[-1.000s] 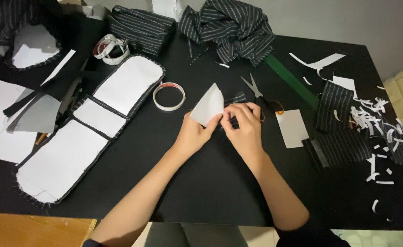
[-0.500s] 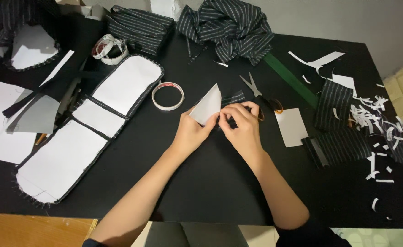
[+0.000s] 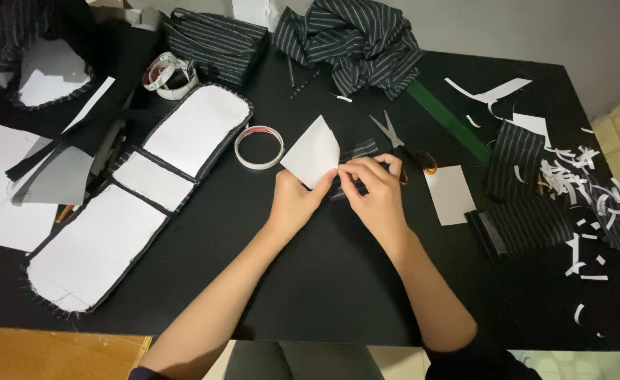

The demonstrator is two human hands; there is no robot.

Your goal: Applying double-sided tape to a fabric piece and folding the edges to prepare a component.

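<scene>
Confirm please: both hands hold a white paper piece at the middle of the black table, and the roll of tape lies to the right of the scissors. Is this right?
Not quite. In the head view the roll of tape lies to the left of the scissors, not the right. The rest is right: both hands, left hand and right hand, hold the white paper piece at the middle of the black table.
</scene>
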